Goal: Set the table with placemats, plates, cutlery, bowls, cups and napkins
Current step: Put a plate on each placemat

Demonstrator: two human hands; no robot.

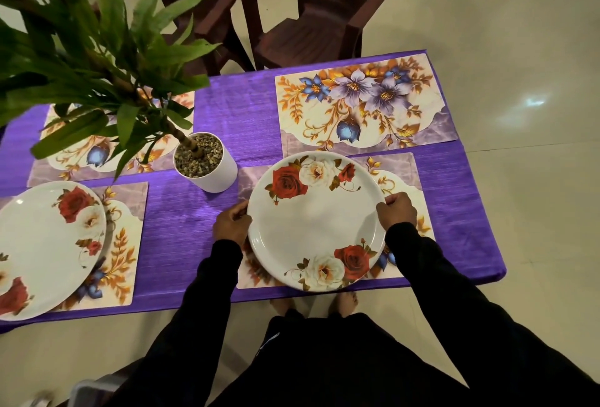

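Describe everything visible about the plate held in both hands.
The held plate is round, glossy white, with red and cream roses printed at its far and near rims. The left hand and right hand grip opposite edges. It sits over the near right placemat; whether it rests on it is unclear.

No legible text, label, brand, number or sign appears on any item in view. The surfaces carry decoration only: rose motifs on the round white plate (316,221) and flower-and-leaf motifs on the rectangular floral placemat (363,104) at the far right corner of the purple-covered table (181,228).
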